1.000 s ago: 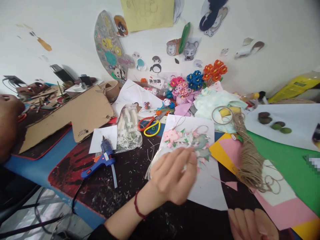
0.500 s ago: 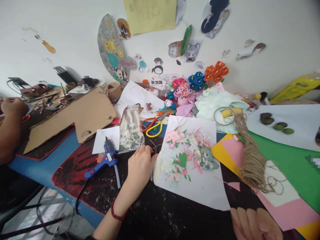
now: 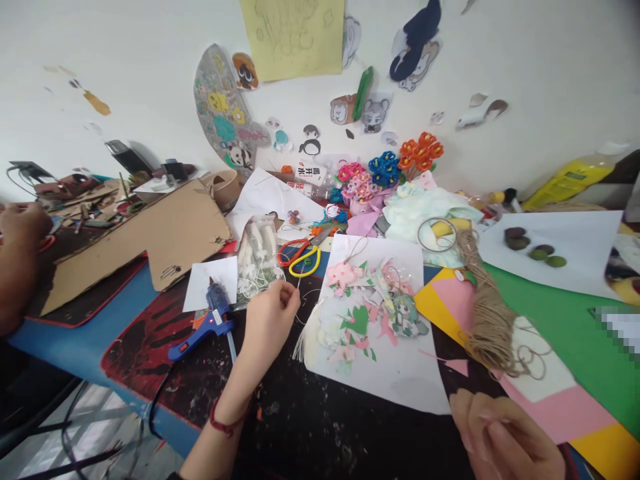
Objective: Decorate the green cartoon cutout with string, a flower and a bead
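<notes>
My left hand (image 3: 274, 310) is closed in a pinch on a thin white thread (image 3: 300, 280); a short end of it stands up from the fingertips. A loop of thread hangs beside the fingers, near a white tassel (image 3: 303, 340) at the paper's left edge. On the white sheet of paper (image 3: 400, 383) lie pink and green scraps (image 3: 357, 320) and a green-haired character charm (image 3: 406, 313). My right hand (image 3: 503, 433) is at the lower right, fingers curled in and thumb against them, with nothing visible in it.
A blue glue gun (image 3: 215, 320) with its cord lies left of my left hand. Beyond are scissors (image 3: 303, 259), a bag of white tassels (image 3: 257, 257) and cardboard (image 3: 140, 240). Twine (image 3: 487, 320) lies right. Another person's hand (image 3: 23, 227) is at far left.
My left hand has lifted slightly from beside the tassel and moved up and left, the thread end now showing above its fingertips. My right hand has risen and turned, showing its thumb.
</notes>
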{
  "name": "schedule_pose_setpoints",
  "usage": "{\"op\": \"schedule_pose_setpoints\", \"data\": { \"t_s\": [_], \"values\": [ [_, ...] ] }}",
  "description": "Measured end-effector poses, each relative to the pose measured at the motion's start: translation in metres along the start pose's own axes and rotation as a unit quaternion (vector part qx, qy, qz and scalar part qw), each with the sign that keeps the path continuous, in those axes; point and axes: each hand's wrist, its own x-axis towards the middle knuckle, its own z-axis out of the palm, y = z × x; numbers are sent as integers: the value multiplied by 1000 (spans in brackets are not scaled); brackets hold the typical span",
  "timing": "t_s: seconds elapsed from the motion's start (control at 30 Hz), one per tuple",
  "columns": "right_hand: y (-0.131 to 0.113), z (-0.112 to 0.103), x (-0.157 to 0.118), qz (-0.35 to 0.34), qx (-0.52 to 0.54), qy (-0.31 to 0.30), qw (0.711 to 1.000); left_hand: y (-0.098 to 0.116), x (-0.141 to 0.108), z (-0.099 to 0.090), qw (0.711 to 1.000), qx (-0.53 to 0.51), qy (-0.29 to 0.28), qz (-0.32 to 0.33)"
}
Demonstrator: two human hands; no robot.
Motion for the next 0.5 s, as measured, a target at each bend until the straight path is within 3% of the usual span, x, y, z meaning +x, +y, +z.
{"op": "schedule_pose_setpoints", "data": {
  "t_s": [0.1,0.2,0.3,0.5],
  "values": [
    [4,-1,5,-35,-84,55,994,0,5,-5,963,-269,4,-9],
    [10,4,14,-16,-191,101,976,7,5,-6,907,-421,-8,-24],
    [14,13,25,-7,-262,98,960,15,2,-1,886,-462,-33,-30],
    [19,26,30,-10,-397,48,917,24,-4,12,877,-476,-55,-17]
  ]
}}
